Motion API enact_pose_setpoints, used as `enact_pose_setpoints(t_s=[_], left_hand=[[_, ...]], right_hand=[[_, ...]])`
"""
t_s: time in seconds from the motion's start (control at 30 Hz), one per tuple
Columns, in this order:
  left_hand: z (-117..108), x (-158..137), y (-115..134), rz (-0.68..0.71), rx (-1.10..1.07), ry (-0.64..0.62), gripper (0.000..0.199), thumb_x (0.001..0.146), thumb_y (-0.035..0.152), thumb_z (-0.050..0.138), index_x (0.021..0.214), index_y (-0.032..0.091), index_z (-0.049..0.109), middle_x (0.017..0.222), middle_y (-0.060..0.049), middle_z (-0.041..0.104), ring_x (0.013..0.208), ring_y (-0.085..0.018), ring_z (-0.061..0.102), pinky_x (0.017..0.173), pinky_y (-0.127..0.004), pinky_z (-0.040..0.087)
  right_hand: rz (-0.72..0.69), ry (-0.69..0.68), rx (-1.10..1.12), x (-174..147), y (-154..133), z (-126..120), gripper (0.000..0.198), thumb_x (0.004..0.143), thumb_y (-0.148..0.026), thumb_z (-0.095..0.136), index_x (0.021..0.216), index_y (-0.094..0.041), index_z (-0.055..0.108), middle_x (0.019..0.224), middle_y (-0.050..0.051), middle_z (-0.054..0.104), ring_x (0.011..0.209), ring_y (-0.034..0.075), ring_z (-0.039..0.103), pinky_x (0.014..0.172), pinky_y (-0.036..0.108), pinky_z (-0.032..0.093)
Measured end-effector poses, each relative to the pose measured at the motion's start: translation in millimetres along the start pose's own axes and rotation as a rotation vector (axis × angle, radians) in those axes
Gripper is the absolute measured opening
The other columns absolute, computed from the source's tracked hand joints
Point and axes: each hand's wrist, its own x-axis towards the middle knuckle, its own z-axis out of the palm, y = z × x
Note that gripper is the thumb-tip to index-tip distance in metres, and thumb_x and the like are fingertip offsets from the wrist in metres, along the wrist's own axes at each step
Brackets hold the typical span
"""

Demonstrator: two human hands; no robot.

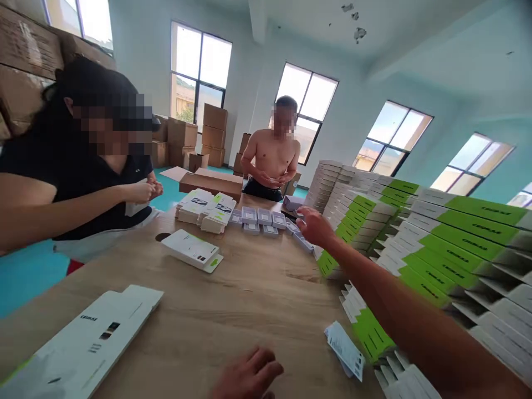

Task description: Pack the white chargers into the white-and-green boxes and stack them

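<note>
My right hand (316, 227) is stretched across the table, open, with its fingers apart close to the small pale inner trays (302, 241) and a box-like pale piece (292, 203). Whether the fingertips touch anything is not plain. At the front edge of the view my left hand (251, 374) is over the wooden table (266, 299). Its fingers are loosely bent and apart, with nothing seen in them. Left of it lies a flat white printed carton (89, 338). Farther off rests a white box (191, 247) with an end flap sticking out.
Tall stacks of white-and-green cartons (457, 238) line the right side. Small printed leaflets (344, 349) lie beside them. Folded cartons (205, 208) and several pale trays (257, 218) are at the back. One person (29, 194) works at the left; another (272, 152) stands behind the table.
</note>
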Motion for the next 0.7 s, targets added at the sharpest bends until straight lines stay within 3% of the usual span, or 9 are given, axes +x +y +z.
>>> enact_pose_setpoints(t_s=[0.07, 0.13, 0.2, 0.27, 0.37, 0.47, 0.57, 0.63, 0.7], left_hand=[[1.7, -4.7, 7.7, -0.018, -0.001, -0.112, 0.026, 0.085, 0.023, 0.069, 0.110, 0.026, 0.063, 0.088, 0.000, 0.075, 0.069, -0.018, 0.069, 0.059, -0.022, 0.051], [2.7, -7.2, 10.3, -0.003, -0.011, -0.197, 0.018, 0.085, 0.026, 0.071, 0.102, 0.027, 0.066, 0.076, 0.003, 0.073, 0.060, -0.015, 0.065, 0.051, -0.021, 0.042], [4.1, -8.5, 7.6, 0.043, -0.012, -0.226, 0.006, 0.085, 0.031, 0.072, 0.089, 0.027, 0.069, 0.064, 0.005, 0.068, 0.051, -0.013, 0.057, 0.044, -0.023, 0.031], [4.7, -8.4, 2.2, 0.050, -0.033, -0.214, 0.010, 0.084, 0.030, 0.072, 0.077, 0.025, 0.068, 0.057, 0.005, 0.063, 0.045, -0.011, 0.049, 0.041, -0.026, 0.023], [-1.7, -3.6, -4.1, -0.075, -0.150, -0.082, 0.022, 0.081, 0.024, 0.069, 0.061, 0.022, 0.060, 0.051, 0.004, 0.054, 0.045, -0.010, 0.042, 0.043, -0.027, 0.022], [-19.4, 5.9, -6.6, -0.352, -0.338, 0.144, 0.022, 0.080, 0.025, 0.066, 0.060, 0.021, 0.056, 0.053, 0.003, 0.050, 0.047, -0.011, 0.041, 0.047, -0.026, 0.027], [-42.0, 16.5, -12.5, -0.674, -0.557, 0.445, 0.014, 0.087, 0.035, 0.062, 0.088, 0.021, 0.062, 0.071, 0.000, 0.058, 0.060, -0.014, 0.051, 0.057, -0.025, 0.041], [-53.7, 23.3, -18.5, -0.856, -0.636, 0.679, 0.037, 0.085, 0.045, 0.067, 0.111, 0.021, 0.057, 0.095, -0.005, 0.063, 0.079, -0.019, 0.060, 0.069, -0.028, 0.049], [-59.6, 29.1, -22.0, -0.938, -0.688, 0.807, 0.067, 0.077, 0.052, 0.076, 0.129, 0.022, 0.049, 0.123, -0.013, 0.059, 0.104, -0.026, 0.061, 0.082, -0.035, 0.052]], right_hand=[[-0.141, -0.156, 0.169, -29.9, -51.5, 71.6, 0.043, 0.092, -0.031, 0.071, 0.133, -0.016, 0.063, 0.137, 0.011, 0.065, 0.129, 0.025, 0.059, 0.112, 0.036, 0.044], [-0.204, -0.262, 0.313, -58.6, -103.5, 133.9, 0.071, 0.076, -0.035, 0.086, 0.139, -0.019, 0.058, 0.147, 0.012, 0.059, 0.138, 0.026, 0.052, 0.115, 0.034, 0.041], [-0.173, -0.282, 0.422, -71.1, -147.3, 179.9, 0.094, 0.071, -0.042, 0.089, 0.151, -0.017, 0.044, 0.158, 0.016, 0.046, 0.148, 0.030, 0.039, 0.119, 0.041, 0.036], [-0.078, -0.245, 0.507, -62.9, -178.4, 208.1, 0.104, 0.074, -0.047, 0.085, 0.157, -0.015, 0.031, 0.164, 0.022, 0.032, 0.153, 0.036, 0.027, 0.122, 0.051, 0.028], [0.026, -0.191, 0.627, -30.0, -201.6, 223.2, 0.104, 0.074, -0.043, 0.083, 0.158, -0.017, 0.029, 0.165, 0.023, 0.026, 0.154, 0.042, 0.022, 0.121, 0.060, 0.022], [0.016, -0.210, 0.769, -7.1, -200.1, 219.2, 0.085, 0.068, -0.034, 0.085, 0.144, -0.019, 0.050, 0.152, 0.018, 0.049, 0.144, 0.040, 0.040, 0.118, 0.055, 0.029], [-0.006, -0.249, 0.936, -16.4, -174.6, 205.0, 0.068, 0.078, -0.045, 0.072, 0.138, -0.017, 0.057, 0.132, 0.015, 0.065, 0.123, 0.034, 0.059, 0.105, 0.046, 0.045], [-0.023, -0.279, 1.043, -41.0, -147.7, 190.5, 0.065, 0.089, -0.056, 0.053, 0.141, -0.016, 0.054, 0.127, 0.014, 0.069, 0.112, 0.031, 0.066, 0.095, 0.043, 0.051], [-0.056, -0.322, 1.121, -75.4, -119.1, 173.2, 0.064, 0.096, -0.058, 0.034, 0.140, -0.016, 0.056, 0.123, 0.013, 0.071, 0.105, 0.028, 0.069, 0.090, 0.041, 0.054]])
